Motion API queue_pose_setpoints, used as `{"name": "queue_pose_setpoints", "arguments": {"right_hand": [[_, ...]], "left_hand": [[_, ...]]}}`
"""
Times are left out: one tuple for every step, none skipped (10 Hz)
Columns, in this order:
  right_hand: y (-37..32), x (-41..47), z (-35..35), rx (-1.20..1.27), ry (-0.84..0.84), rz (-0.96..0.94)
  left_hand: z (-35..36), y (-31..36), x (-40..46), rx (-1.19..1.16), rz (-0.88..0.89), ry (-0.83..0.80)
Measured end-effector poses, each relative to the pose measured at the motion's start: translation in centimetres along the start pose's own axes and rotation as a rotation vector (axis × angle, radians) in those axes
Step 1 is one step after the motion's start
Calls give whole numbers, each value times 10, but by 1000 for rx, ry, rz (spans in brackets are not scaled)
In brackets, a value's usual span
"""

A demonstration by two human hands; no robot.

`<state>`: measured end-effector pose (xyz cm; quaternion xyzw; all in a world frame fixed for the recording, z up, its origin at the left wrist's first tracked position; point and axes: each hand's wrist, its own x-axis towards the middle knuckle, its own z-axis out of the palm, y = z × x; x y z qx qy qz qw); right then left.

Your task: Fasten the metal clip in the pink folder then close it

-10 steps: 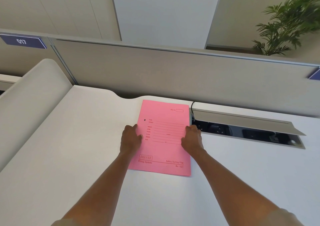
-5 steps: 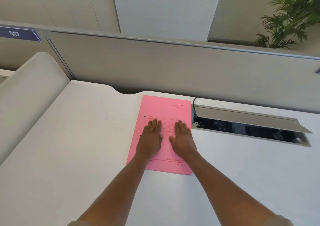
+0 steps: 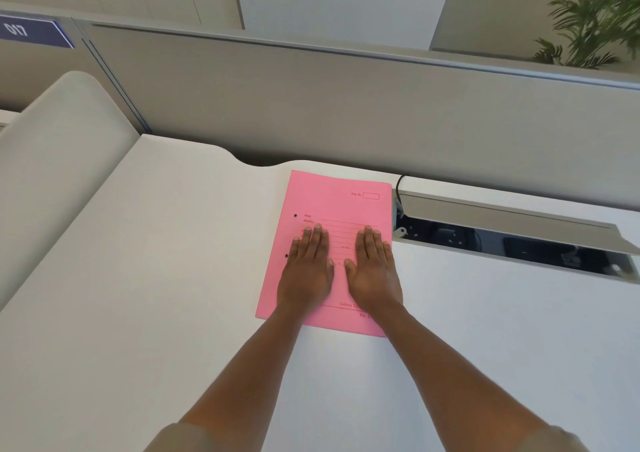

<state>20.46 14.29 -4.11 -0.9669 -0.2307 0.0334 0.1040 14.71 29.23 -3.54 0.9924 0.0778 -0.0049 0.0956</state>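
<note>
The pink folder (image 3: 341,202) lies closed and flat on the white desk (image 3: 156,278), its printed cover facing up, two small dark holes near its left edge. My left hand (image 3: 308,268) rests palm down on the left half of the cover. Beside it, my right hand (image 3: 372,271) lies flat on the right half. Both hands have straight fingers and hold nothing. The metal clip is hidden inside the folder.
An open cable tray (image 3: 519,247) with a raised grey lid (image 3: 502,212) is sunk into the desk just right of the folder. A grey partition (image 3: 346,105) runs along the desk's far edge. A rounded white panel (image 3: 59,160) rises on the left.
One second ago my hands gripped the folder's left and right edges. They have moved inward onto the cover and now lie flat on it, slightly farther apart than half a second ago.
</note>
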Motion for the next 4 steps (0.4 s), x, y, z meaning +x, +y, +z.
{"name": "queue_pose_setpoints", "arguments": {"right_hand": [[0,1,-1,-13,-16,9],[0,1,-4,-9,-59,14],[-2,2,-13,8,-109,2],[-3,1,-21,30,-95,-9]], "left_hand": [[0,3,2,-13,-6,5],[-2,4,2,-23,-23,-34],[-14,7,2,-24,-36,-47],[-26,14,3,-25,-30,-3]]}}
